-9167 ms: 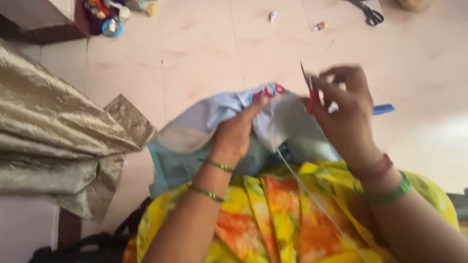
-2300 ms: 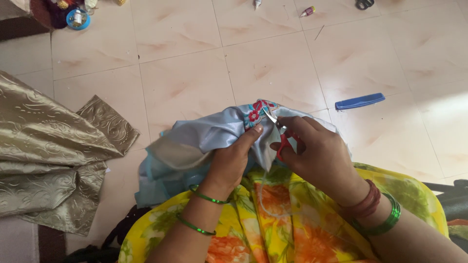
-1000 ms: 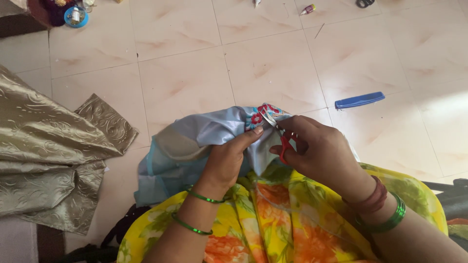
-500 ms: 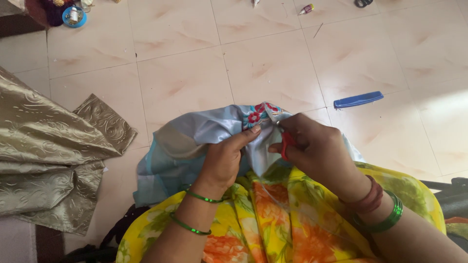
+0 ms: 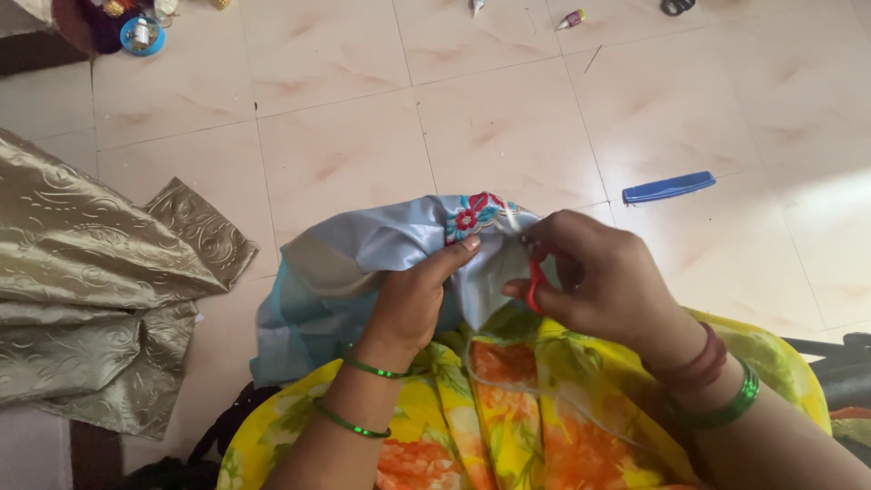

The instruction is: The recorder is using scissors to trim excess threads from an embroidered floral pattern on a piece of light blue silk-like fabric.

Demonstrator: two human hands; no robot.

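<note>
pale blue cloth (image 5: pixel 363 263) pinched in left hand (image 5: pixel 413 299) grip; right hand (image 5: pixel 603 281) grip clamped on red-handled scissors (image 5: pixel 535 281).

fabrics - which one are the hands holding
The light blue fabric with red floral embroidery, gripped by both hands; the gold patterned fabric lies untouched on the floor to the left.

Red-handled scissors (image 5: pixel 537 283) mostly hidden inside right hand (image 5: pixel 606 283); blades unseen.

Tiled floor (image 5: pixel 508 136): gold fabric (image 5: pixel 91 281), blue comb (image 5: pixel 669 188)
</note>
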